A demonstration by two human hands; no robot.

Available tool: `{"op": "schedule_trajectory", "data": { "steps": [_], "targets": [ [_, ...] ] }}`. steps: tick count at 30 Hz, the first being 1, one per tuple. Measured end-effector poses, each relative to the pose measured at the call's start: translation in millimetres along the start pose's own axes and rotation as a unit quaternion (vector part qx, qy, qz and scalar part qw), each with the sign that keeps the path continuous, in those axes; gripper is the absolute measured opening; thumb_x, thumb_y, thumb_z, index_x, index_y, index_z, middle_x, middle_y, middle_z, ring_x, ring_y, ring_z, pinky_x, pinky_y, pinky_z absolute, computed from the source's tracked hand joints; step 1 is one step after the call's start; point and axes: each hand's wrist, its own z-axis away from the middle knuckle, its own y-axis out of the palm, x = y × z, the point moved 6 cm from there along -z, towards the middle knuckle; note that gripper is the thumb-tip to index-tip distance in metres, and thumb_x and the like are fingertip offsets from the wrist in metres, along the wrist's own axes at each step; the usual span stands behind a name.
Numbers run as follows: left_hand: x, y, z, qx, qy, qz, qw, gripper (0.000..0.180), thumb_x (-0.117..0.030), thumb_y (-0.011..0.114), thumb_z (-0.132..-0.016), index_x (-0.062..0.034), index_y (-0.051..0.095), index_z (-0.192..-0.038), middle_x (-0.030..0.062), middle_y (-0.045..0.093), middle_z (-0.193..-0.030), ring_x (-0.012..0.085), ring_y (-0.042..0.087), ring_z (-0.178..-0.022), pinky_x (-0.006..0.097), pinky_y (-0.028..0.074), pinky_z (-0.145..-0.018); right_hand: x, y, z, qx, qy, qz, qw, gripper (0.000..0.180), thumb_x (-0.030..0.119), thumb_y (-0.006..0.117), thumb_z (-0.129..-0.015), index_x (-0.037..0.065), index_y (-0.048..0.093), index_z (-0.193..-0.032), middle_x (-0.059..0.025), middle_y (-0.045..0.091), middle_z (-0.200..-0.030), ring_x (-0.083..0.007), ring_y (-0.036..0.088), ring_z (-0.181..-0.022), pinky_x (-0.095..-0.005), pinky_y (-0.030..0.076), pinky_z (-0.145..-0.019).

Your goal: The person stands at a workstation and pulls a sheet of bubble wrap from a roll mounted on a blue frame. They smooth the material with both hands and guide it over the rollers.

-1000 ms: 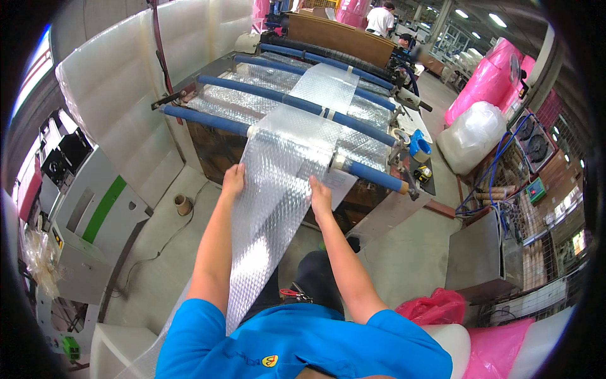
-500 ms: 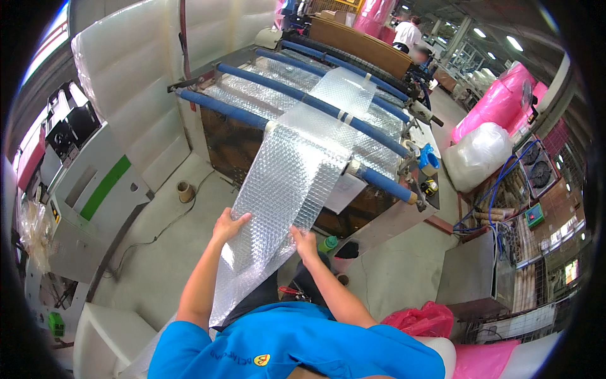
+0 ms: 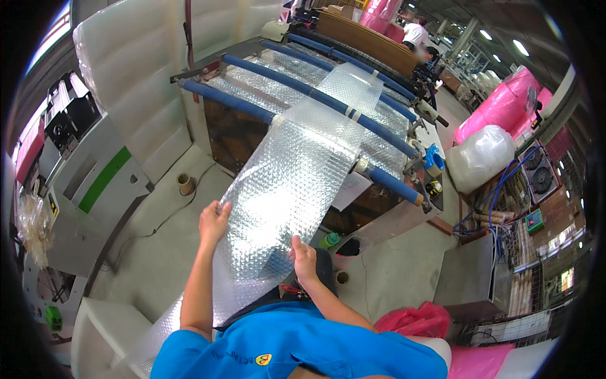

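Observation:
A long sheet of clear bubble wrap (image 3: 287, 170) runs from the machine's blue rollers (image 3: 303, 95) down toward me, passing by my left side at the lower edge. My left hand (image 3: 215, 221) pinches its left edge, thumb on top and fingers underneath. On the opposite edge, my right hand (image 3: 303, 259) grips the sheet with the thumb up; its other fingers are partly hidden. Between both hands the sheet is spread wide and shines with reflected light.
Left stands a grey machine with a green stripe (image 3: 105, 179); a cardboard tube (image 3: 185, 184) and cable lie on the floor. A green bottle (image 3: 329, 240) stands beneath the roller machine. Pink rolls (image 3: 499, 104), a metal cabinet (image 3: 470, 278) and red plastic (image 3: 413, 321) are right. Another person (image 3: 415, 33) is far back.
My left hand has moved left and slightly up, and my right hand slightly down. The bubble wrap between them is spread wider and flatter, its earlier fold on the right opened out.

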Motion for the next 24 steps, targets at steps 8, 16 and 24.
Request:
{"op": "schedule_trajectory", "data": {
  "steps": [8, 16, 24],
  "targets": [
    [22.4, 47.9, 0.2, -0.057, 0.028, -0.064, 0.996, 0.031, -0.035, 0.046, -0.081, -0.0043, 0.047, -0.073, 0.0171, 0.054, -0.063, 0.0364, 0.052, -0.062, 0.044, 0.037, -0.054, -22.9, -14.6, -17.5, -0.011, -0.021, 0.07, 0.997, 0.043, 0.04, 0.05, -0.08, 0.003, 0.052, -0.058, -0.0022, 0.051, -0.054, -0.0089, 0.046, -0.051, -0.0227, 0.036, -0.05],
    [56.7, 124.6, -31.8, -0.029, 0.058, -0.084, 0.994, 0.031, -0.036, 0.036, -0.085, -0.0058, 0.043, -0.084, 0.0219, 0.054, -0.067, 0.0415, 0.052, -0.066, 0.049, 0.038, -0.056, -73.8, -38.9, -101.6, -0.025, -0.059, 0.203, 0.977, 0.048, 0.044, 0.047, -0.08, 0.0, 0.054, -0.063, -0.0065, 0.051, -0.054, -0.0144, 0.049, -0.053, -0.0295, 0.039, -0.053],
    [65.5, 128.7, -28.3, -0.012, 0.065, -0.05, 0.997, 0.034, -0.037, 0.034, -0.085, -0.0042, 0.042, -0.084, 0.0224, 0.054, -0.068, 0.0424, 0.05, -0.066, 0.048, 0.037, -0.057, -86.3, -42.2, -93.9, -0.026, -0.045, 0.146, 0.988, 0.047, 0.044, 0.048, -0.08, 0.002, 0.054, -0.061, -0.003, 0.05, -0.054, -0.0114, 0.047, -0.052, -0.0274, 0.038, -0.052]
  ]
}}
